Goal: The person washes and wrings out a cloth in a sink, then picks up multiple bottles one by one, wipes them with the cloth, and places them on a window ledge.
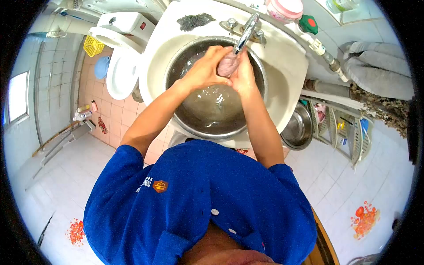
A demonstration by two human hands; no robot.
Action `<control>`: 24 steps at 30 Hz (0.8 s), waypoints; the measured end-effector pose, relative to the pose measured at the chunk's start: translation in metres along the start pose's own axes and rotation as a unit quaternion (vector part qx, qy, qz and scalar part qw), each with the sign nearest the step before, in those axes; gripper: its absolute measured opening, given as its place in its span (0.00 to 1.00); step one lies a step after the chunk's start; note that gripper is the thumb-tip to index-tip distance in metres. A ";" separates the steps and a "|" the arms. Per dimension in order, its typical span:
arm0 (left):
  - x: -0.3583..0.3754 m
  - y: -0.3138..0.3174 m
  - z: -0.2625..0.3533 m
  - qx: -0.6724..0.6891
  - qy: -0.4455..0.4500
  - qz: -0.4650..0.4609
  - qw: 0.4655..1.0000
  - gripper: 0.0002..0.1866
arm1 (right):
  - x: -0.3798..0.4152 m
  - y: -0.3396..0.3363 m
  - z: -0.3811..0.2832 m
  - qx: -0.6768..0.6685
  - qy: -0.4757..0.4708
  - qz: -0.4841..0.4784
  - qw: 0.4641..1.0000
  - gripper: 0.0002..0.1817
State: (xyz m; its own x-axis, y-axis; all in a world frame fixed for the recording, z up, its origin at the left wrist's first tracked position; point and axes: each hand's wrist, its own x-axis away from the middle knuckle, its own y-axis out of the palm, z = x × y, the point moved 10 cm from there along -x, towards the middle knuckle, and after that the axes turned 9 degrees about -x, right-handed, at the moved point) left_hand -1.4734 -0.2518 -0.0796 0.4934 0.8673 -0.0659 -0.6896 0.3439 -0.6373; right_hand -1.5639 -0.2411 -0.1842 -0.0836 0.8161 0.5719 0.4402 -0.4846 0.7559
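A pinkish, rounded lump (228, 64) with a creased surface is held between my two hands, right under the chrome faucet (247, 33). I cannot make out what kind of thing it is. My left hand (206, 66) curves round its left side, thumb below it. On the other side, my right hand (244, 74) cups it, partly hidden by the lump and the spout. Beneath both hands, a large steel basin (179, 115) of cloudy water sits in the white sink (152, 75).
A dark mesh scrubber (195, 21) lies on the sink's back left edge. Two tap handles (231, 23) flank the spout. A pink-lidded tub (285, 9) stands behind, right. Left is a toilet (121, 73); at right, another steel basin (298, 128) and a rack (344, 128).
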 end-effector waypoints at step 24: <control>-0.003 0.016 -0.050 -0.031 -0.205 0.145 0.967 0.15 | -0.044 -0.037 0.040 -0.043 -0.065 0.050 0.996 0.21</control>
State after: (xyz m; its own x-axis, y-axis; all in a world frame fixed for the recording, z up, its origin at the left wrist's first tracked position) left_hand -1.4592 -0.2668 -0.1283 0.0227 0.9983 0.0539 -0.7283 0.0535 -0.6831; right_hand -1.5410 -0.2466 -0.2499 0.0745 0.7938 0.6036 0.3613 -0.5856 0.7256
